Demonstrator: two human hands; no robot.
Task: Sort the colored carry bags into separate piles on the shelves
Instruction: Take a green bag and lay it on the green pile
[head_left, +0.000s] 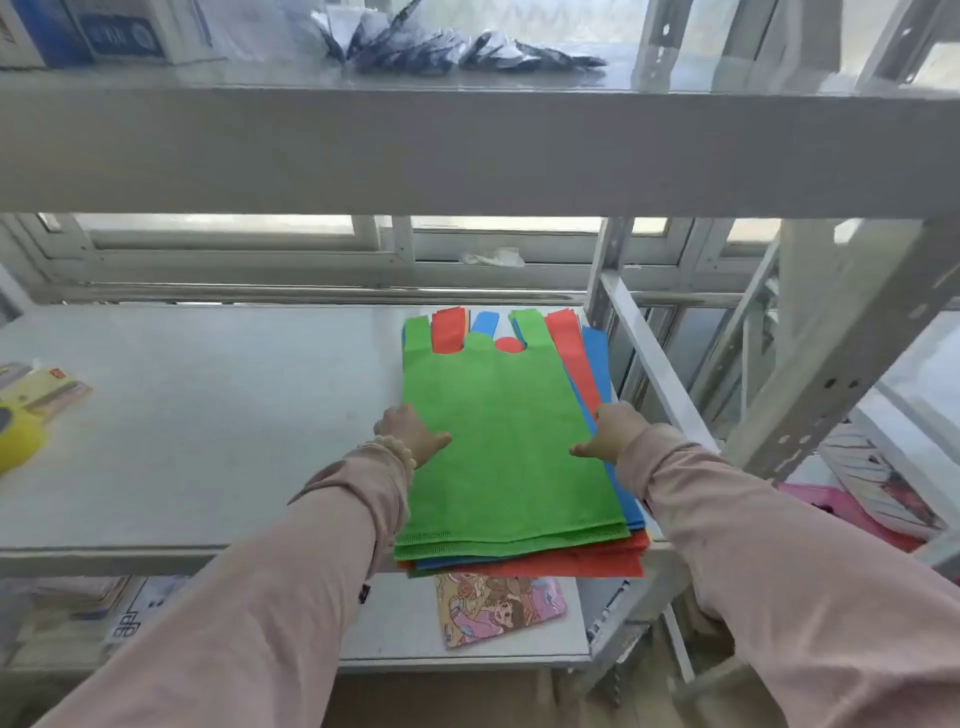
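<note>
A flat stack of carry bags lies on the right part of the middle shelf (208, 405). A green bag (504, 441) is on top, with red bags (566, 343) and blue bags (597, 353) showing at the edges beneath it. My left hand (410, 434) grips the stack's left edge, thumb on the green bag, fingers tucked at the side. My right hand (610, 431) grips the right edge the same way. Whether each hand holds the whole stack or only some upper bags is hidden.
A yellow object (21, 431) lies at the shelf's far left. Dark blue-grey bags (447, 47) sit on the top shelf. A cartoon-printed bag (498, 608) lies on the lower shelf. A perforated metal upright (841, 364) stands right of the stack.
</note>
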